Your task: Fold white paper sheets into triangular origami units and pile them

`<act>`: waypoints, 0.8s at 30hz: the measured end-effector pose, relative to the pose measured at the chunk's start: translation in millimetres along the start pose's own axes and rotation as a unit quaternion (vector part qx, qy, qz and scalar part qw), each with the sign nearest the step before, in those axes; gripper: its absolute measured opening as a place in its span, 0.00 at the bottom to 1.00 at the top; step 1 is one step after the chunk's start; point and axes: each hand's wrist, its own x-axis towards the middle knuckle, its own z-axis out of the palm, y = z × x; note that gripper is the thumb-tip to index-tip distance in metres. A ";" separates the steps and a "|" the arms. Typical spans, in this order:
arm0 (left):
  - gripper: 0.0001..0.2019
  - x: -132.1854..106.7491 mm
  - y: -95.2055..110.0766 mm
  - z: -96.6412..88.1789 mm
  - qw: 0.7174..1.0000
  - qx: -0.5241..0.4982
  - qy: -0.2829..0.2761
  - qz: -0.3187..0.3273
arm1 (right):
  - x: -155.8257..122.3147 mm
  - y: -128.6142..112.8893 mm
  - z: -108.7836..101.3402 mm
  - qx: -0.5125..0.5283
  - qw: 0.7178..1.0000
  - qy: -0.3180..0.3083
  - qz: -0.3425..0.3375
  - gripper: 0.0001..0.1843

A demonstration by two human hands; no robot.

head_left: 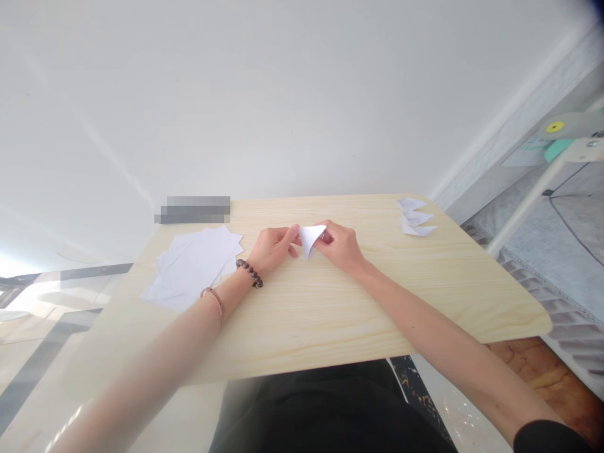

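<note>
Over the middle of the table, a small folded piece of white paper point(311, 239) is held up between my two hands. My right hand point(340, 246) is closed on its right side, with some fingers hidden behind the paper. My left hand point(276, 246) pinches the upper left corner between thumb and fingers. The paper has a pointed, triangular shape with its tip downward. To the left lies a loose pile of white paper sheets point(201, 261). Several folded white paper pieces point(418, 218) stand in a row at the back right of the table.
The pale wooden table point(302, 333) stands against a white wall point(302, 100). A blurred-out dark grey object point(195, 210) sits at the back left edge. To the right are a white metal pole point(523, 201) and a grey fabric panel point(566, 214).
</note>
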 end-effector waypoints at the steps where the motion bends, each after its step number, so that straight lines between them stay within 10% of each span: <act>1: 0.26 -0.6 0.7 0.7 1.000 -0.026 -0.008 -0.012 | -0.9 -1.8 0.5 -0.008 1.000 -0.001 -0.016 0.05; 24: 0.22 1.2 16.7 -5.5 0.974 -0.192 -0.044 -0.114 | -4.9 -5.1 6.9 -0.005 0.999 -0.035 -0.039 0.10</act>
